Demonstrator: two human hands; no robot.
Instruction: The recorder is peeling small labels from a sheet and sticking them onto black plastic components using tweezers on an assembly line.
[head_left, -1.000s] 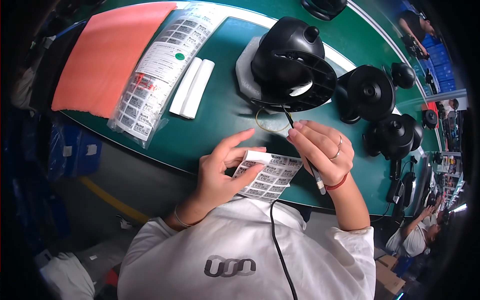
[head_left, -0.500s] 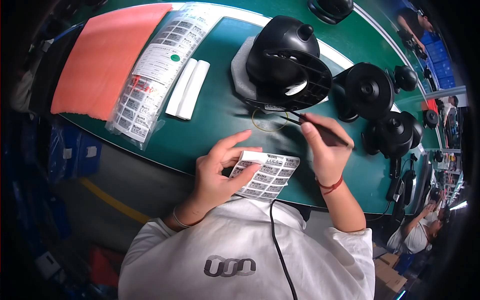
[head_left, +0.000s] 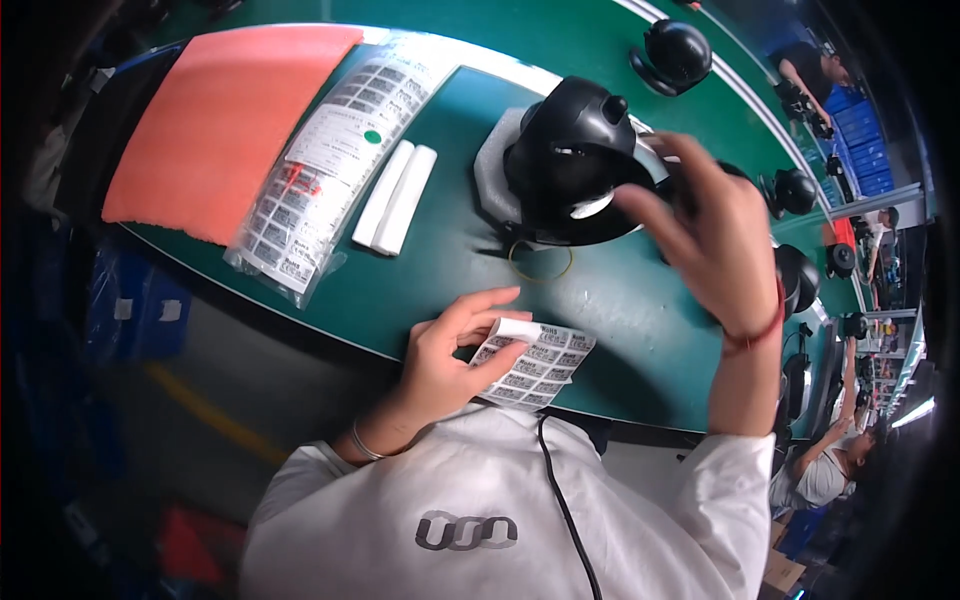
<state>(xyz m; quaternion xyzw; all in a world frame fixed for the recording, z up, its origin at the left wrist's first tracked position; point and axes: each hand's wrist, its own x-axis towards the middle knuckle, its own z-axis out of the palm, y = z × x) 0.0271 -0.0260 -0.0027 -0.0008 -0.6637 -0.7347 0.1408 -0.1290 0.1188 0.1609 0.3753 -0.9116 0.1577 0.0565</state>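
My left hand (head_left: 445,345) pinches a sheet of printed labels (head_left: 535,362) between thumb and fingers, with the sheet's top edge curled back to its white underside. My right hand (head_left: 715,235) is raised at the right side of a glossy black rounded housing (head_left: 575,150). Its thumb and fingers are apart around the housing's edge and smeared by motion, so whether they grip it is unclear. The housing rests tilted on a grey foam pad (head_left: 497,165). In front of it a thin yellow ring (head_left: 541,275) lies on the green table. The dark stick-like tool is not visible now.
Two white rolls (head_left: 395,200) lie left of the foam. Beyond them are a clear bag of label sheets (head_left: 300,200) and an orange foam sheet (head_left: 225,125). More black housings stand at the right (head_left: 795,280) and far side (head_left: 675,55). Other people (head_left: 825,470) work nearby.
My right hand has moved up and right from the housing's front, and the dark stick-like tool no longer shows. The housing appears turned, its ribbed underside now out of sight. My left hand keeps the label sheet.
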